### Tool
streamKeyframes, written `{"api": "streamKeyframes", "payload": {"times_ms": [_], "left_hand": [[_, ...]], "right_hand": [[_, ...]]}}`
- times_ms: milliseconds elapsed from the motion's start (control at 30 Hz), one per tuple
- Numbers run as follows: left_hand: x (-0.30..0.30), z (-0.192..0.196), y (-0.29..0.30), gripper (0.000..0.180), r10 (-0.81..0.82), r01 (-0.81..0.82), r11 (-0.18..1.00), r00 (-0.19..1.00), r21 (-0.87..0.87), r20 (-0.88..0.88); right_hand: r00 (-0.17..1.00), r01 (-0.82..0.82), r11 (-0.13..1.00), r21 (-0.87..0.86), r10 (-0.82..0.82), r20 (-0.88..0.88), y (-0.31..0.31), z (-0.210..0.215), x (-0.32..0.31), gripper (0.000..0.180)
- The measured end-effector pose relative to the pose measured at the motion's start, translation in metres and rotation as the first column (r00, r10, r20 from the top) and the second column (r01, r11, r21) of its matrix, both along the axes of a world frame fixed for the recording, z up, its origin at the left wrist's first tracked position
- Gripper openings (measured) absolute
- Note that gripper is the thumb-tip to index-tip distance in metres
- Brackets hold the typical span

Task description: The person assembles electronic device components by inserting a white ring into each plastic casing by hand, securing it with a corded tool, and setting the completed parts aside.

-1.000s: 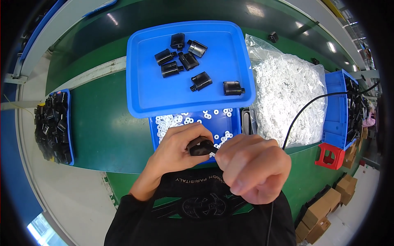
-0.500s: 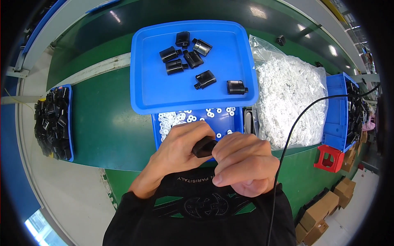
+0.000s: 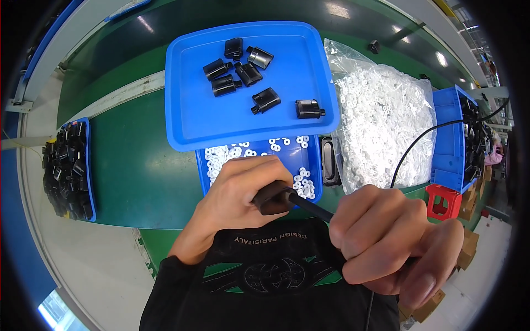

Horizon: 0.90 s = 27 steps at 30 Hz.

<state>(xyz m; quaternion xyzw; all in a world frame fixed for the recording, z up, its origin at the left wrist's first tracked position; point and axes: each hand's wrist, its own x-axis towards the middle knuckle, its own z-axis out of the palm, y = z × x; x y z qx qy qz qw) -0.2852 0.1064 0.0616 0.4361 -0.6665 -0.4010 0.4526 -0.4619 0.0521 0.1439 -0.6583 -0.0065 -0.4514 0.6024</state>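
Note:
My left hand [image 3: 240, 190] is closed round a small black plastic housing [image 3: 270, 199], one end of which sticks out toward the right. A slim black rod [image 3: 313, 209] runs from that end into my right hand [image 3: 386, 240], whose fingers are wrapped round it. The rod's tip meets the housing at a small light-coloured ring; most of the rod is hidden in my fist. Under my left hand lies a blue tray [image 3: 313, 160] with several white washers [image 3: 221, 156]. Beyond it, a larger blue tray [image 3: 182, 124] bears several similar black housings [image 3: 266, 100].
A clear bag of white washers [image 3: 381, 127] lies right of the trays, with a dark oblong object [image 3: 329, 161] between. Bins of black parts stand left [image 3: 66, 168] and right [image 3: 447, 140]. A black cord [image 3: 425, 132] passes behind my right hand. A red stool [image 3: 443, 201] stands lower right.
My right hand has moved right and down, away from my left hand, and the rod now shows between them. My left hand keeps its hold on the housing. The view has shifted slightly.

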Motion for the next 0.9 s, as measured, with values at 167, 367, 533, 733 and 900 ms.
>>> {"api": "streamKeyframes", "payload": {"times_ms": [167, 367, 533, 733, 900], "left_hand": [[-0.003, 0.013, -0.002, 0.034, -0.062, 0.062, 0.997, 0.998, 0.037, 0.015], [-0.002, 0.014, 0.001, 0.035, -0.01, 0.007, 1.0, 0.997, 0.029, 0.074], [-0.007, 0.023, 0.002, 0.031, 0.027, -0.034, 0.997, 0.995, 0.065, 0.096], [-0.008, 0.011, -0.003, 0.029, 0.05, -0.04, 0.998, 0.98, -0.058, 0.191], [0.005, -0.012, -0.005, 0.032, 0.07, -0.072, 0.997, 0.996, 0.041, 0.046]], "right_hand": [[0.996, 0.046, 0.997, 0.058, -0.051, 0.077, 0.006, -0.002, 0.002, 0.017], [0.981, 0.015, 0.988, 0.155, -0.044, 0.187, 0.007, -0.024, 0.024, 0.029], [0.968, 0.01, 0.977, 0.214, -0.063, 0.241, 0.006, -0.038, 0.028, 0.038], [0.963, 0.01, 1.0, 0.021, -0.016, 0.27, 0.003, -0.059, 0.026, 0.042], [0.924, 0.009, 0.986, 0.167, -0.073, 0.377, 0.0, -0.042, 0.021, 0.036]]}}
